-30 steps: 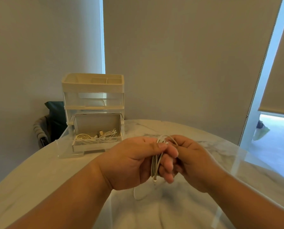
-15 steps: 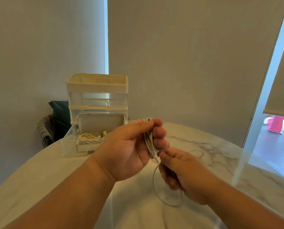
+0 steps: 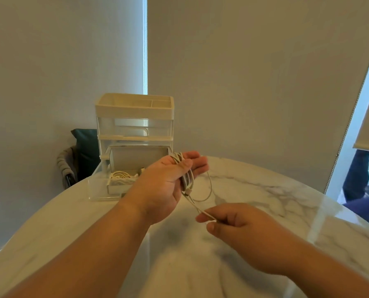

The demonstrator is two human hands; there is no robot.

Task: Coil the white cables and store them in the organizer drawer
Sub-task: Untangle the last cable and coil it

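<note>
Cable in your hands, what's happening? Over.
Left hand holds the white cable coil under its thumb. Right hand pinches the loose tail. Organizer drawer open, other cables inside.

The left hand (image 3: 166, 183) was held palm up above the marble table (image 3: 276, 190), its thumb pinning a coiled white cable (image 3: 186, 179) against the fingers. A loose loop hung from the coil, and the nearer right hand (image 3: 235, 224) pinched the free strand between thumb and forefinger. On the far left stood the organizer (image 3: 134, 112), its bottom drawer (image 3: 102, 195) pulled out with more coils (image 3: 119, 175) inside. A chair (image 3: 72, 162) stood behind it.
</note>
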